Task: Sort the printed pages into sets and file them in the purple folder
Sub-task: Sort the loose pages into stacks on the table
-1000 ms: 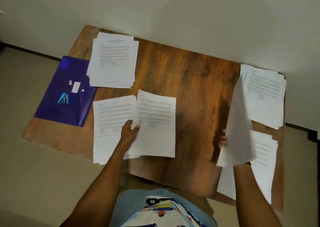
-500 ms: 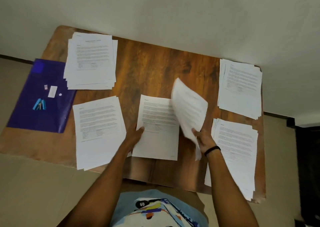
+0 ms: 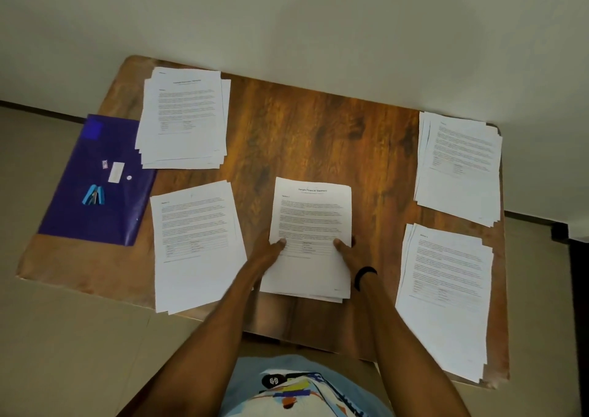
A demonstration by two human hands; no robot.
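Both hands pinch the middle stack (image 3: 310, 219), thumbs on top: your left hand (image 3: 266, 252) at its left edge, right hand (image 3: 347, 252) at its right.

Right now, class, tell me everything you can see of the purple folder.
The glossy purple plastic folder lies flat at the brown wooden table's left edge, with a lighter square patch at its far corner. A small blue stapler and a white slip rest on it. A white stack of printed pages overlaps its far right corner.
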